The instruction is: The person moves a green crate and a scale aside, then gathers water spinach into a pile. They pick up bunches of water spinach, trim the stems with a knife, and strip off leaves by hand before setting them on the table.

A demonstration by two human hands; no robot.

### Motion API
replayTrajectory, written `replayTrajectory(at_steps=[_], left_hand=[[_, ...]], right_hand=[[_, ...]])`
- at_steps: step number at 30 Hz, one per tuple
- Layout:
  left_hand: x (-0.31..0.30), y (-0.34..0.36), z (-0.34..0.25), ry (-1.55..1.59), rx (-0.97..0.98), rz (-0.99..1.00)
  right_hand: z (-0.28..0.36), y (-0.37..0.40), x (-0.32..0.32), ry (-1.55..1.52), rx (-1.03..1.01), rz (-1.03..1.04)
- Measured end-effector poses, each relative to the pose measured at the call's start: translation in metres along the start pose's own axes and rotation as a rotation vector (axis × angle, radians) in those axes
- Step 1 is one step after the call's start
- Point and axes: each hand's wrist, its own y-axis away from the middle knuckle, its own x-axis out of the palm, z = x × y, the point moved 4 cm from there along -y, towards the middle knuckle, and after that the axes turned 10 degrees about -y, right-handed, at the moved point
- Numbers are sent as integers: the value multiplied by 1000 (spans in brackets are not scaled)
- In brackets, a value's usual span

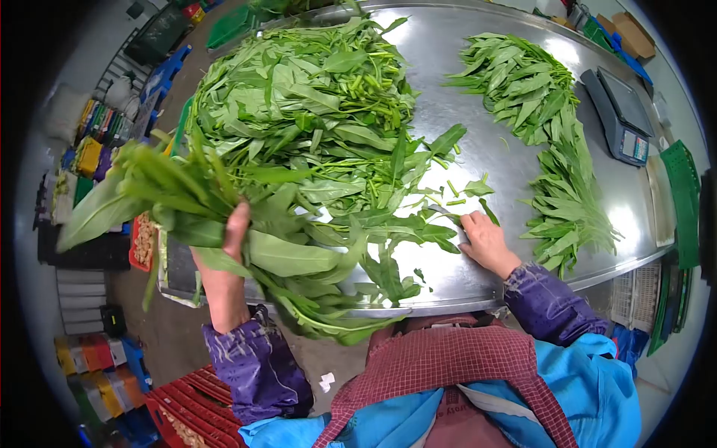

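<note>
My left hand [236,233] is wrapped round a thick bunch of leafy greens [291,254], whose stems point up and left and whose leaves hang over the table's near edge. My right hand [484,240] rests low over the metal table [493,168], its fingertips at some loose leaves and a thin piece I cannot make out. Short cut stems [454,196] lie just beyond those fingers. A large heap of greens [299,97] covers the table's left part. Along the right side lie neater bunches of greens [560,172].
A digital scale [618,112] stands at the table's right edge, near a green crate [678,201]. Red crates [190,407] sit on the floor at lower left. Shelves with coloured boxes [101,373] line the left side.
</note>
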Motion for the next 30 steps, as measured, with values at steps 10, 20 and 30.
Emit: replayTrajectory(at_steps=[10,20,30], left_hand=[[160,66,150,-1117,-120,876],[168,64,173,-1008,-209,847],[160,65,170,-930,-275,709]], right_hand=[[-15,4,17,-934,360,188],[69,-55,80,-94,-69,192],[48,-26,71,-69,-47,239]])
